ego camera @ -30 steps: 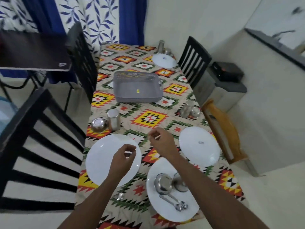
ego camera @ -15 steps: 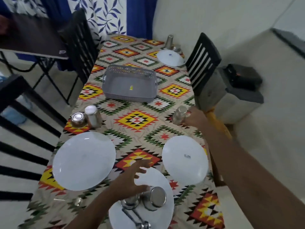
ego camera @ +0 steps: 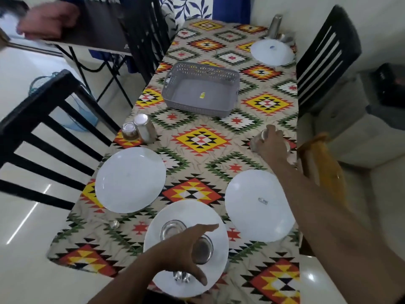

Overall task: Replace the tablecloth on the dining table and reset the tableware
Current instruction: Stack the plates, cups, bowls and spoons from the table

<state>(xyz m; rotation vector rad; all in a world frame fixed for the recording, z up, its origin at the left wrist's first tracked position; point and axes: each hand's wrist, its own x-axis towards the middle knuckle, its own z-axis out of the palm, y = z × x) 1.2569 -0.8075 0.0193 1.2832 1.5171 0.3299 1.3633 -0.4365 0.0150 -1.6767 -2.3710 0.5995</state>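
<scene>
- The left hand (ego camera: 186, 253) hovers spread, fingers apart, over the near plate (ego camera: 214, 218), closing on nothing; under it stand two steel bowls (ego camera: 173, 229) and the ends of some spoons (ego camera: 182, 277).
- The right hand (ego camera: 270, 143) reaches to the table's right edge, its fingers wrapped round a steel tumbler (ego camera: 264, 134); blur hides the exact hold.
- Four white plates in all: the near one, a left plate (ego camera: 130, 179), a right plate (ego camera: 258, 205) and a far plate (ego camera: 271, 52).
- The right plate carries a small printed mark, the far one a blue mark; neither can be read.
- A grey perforated basket (ego camera: 201, 88) sits mid-table with a small yellow sticker (ego camera: 202, 95) inside, its writing too small to read.
- Beside the left plate stand another tumbler (ego camera: 144, 128) and a small bowl (ego camera: 129, 130), touching; a further tumbler (ego camera: 275, 26) stands at the far end.
- The tablecloth (ego camera: 201, 140) is beige with yellow, orange, green and black diamonds, and covers the whole table.
- Three black slatted chairs (ego camera: 43, 119) flank it; the floor is pale and glossy, the curtains (ego camera: 190, 7) blue and white.
</scene>
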